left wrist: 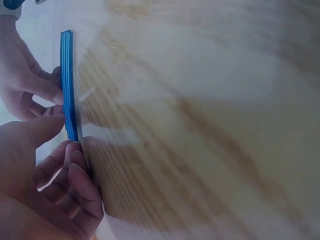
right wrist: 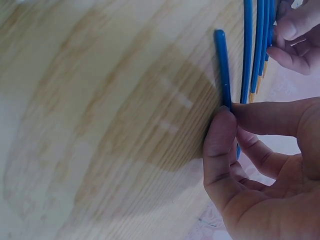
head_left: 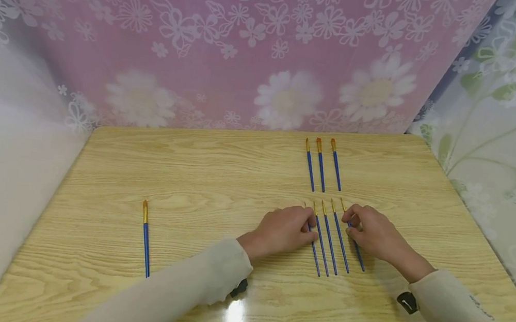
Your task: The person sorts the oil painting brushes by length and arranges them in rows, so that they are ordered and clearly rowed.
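Note:
Several thin paintbrushes with blue handles lie side by side at the right of the table, gold ferrules pointing away from me. My left hand pinches the leftmost paintbrush of this row, thumb and fingers at either side of its handle. At the row's other end, my right hand has the rightmost paintbrush between thumb and index finger. That handle sticks out past the fingertips in the right wrist view. In the left wrist view the blue handles overlap as one band.
Behind the row lie 3 thicker paintbrushes, bristles toward the back edge. A single paintbrush lies at the left, its lower end by my left sleeve. A pink flowered curtain hangs behind the wooden table.

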Available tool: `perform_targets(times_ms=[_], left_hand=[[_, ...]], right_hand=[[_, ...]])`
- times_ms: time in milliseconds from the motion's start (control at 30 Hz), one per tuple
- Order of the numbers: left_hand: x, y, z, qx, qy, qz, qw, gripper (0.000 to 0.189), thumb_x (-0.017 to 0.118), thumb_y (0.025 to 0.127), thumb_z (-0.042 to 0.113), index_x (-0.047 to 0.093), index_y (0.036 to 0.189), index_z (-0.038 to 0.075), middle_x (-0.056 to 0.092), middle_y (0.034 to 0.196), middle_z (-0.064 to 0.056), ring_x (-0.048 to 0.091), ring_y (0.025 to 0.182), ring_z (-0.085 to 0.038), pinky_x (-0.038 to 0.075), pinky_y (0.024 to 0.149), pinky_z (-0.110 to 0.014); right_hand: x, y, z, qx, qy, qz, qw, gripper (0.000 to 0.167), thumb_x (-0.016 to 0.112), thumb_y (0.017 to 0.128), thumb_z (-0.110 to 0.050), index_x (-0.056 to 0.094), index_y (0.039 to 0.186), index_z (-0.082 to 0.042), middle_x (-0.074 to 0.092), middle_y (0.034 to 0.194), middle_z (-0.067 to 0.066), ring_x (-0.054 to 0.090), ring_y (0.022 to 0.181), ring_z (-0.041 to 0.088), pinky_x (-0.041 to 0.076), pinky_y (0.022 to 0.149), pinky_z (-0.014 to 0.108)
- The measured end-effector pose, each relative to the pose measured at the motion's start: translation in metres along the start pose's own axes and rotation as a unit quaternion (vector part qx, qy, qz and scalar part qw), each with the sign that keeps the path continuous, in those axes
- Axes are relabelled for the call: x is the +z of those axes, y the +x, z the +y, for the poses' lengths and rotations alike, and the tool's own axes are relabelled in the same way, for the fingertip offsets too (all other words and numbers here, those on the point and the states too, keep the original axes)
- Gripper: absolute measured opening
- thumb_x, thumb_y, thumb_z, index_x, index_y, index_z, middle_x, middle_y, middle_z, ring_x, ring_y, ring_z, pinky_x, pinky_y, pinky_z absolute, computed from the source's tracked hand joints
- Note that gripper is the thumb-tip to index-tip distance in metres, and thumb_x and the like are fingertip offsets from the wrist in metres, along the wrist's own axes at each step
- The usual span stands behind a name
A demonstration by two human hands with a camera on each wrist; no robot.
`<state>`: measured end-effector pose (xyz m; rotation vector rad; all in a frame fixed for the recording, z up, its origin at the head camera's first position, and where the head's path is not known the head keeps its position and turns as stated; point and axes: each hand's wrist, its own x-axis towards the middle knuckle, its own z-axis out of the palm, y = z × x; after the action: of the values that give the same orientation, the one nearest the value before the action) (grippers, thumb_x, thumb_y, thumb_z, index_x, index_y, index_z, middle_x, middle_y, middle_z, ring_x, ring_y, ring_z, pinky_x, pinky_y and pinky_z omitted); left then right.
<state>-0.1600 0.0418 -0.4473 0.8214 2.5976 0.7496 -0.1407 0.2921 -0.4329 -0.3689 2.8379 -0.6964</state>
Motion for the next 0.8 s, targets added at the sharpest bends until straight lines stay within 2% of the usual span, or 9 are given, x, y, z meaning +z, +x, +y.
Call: perform_targets(times_ms=[400,800], left_hand=[[0.004,-0.0018,0.0009,0.008,0.032,0.007,0.9994,0.016,0.068,0.109,0.036,0.071,0.121,0.025,0.061,0.099,0.013,0.056,0.084,-0.001,0.047,0.068,-0.021],[0.0016,-0.0035,0.0028,0.007,0.033,0.002,0.9994,0.014,0.068,0.109,0.033,0.072,0.119,0.026,0.061,0.102,0.013,0.056,0.087,-0.002,0.047,0.069,-0.021]], right_hand=[[0.0004,-0.0005,-0.0005,0.001,0.001,0.002,1.0,0.012,0.072,0.101,-0.002,0.069,0.113,-0.001,0.071,0.101,0.016,0.068,0.092,0.029,0.056,0.074,0.047],[0.0006,-0.0007,-0.0005,0.003,0.002,0.003,1.0,0.012,0.072,0.101,-0.002,0.069,0.113,-0.001,0.071,0.102,0.016,0.068,0.092,0.029,0.056,0.074,0.047]])
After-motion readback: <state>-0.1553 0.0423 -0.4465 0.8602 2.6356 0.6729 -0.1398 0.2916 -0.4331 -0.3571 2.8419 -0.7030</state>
